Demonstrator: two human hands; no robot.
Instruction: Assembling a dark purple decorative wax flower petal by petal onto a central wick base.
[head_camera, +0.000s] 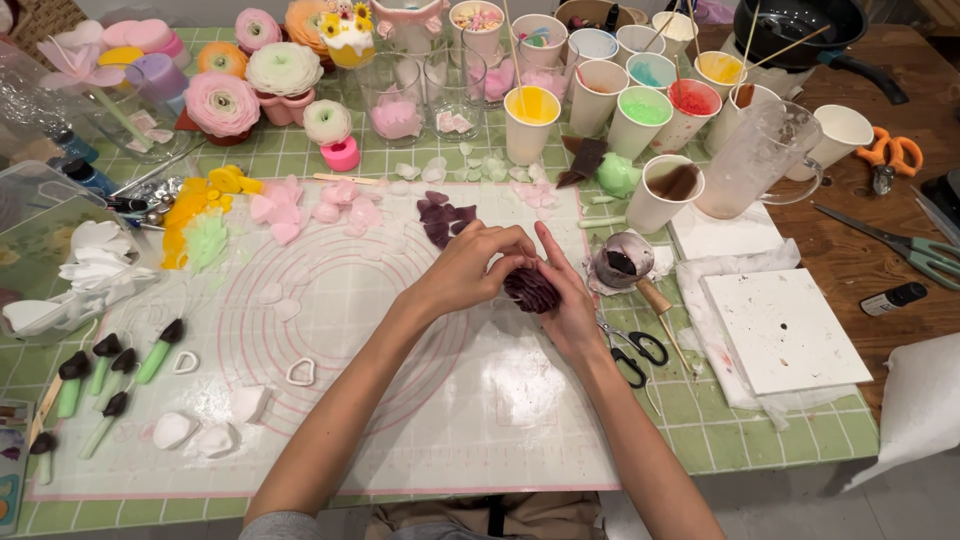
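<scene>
- Centrally, both hands meet over a white silicone work mat on the table: the left hand and the right hand close together around a dark purple flower, fingers curled onto its petals, so the soft layered bloom appears to be steadied from both sides.
- Just beyond the hands, a small cluster of loose dark purple petals lies on the mat, within easy reach of the left fingertips.
- Farther left, pink petals and yellow and pale green petals are spread in separate colour groups, seemingly kept apart by shade.
- Right of the flower, a small glass of dark liquid stands close by, with black-handled scissors lying just near of it, tools parked beside the working hand.
- Along the far edge, paper cups of coloured material stand in rows, some with sticks upright in them, and a clear measuring jug stands near them.
- At the far left, finished pink and white blooms sit grouped clear of the work area.
- At the near left, green-handled shaping tools lie in a loose row on the mat.
</scene>
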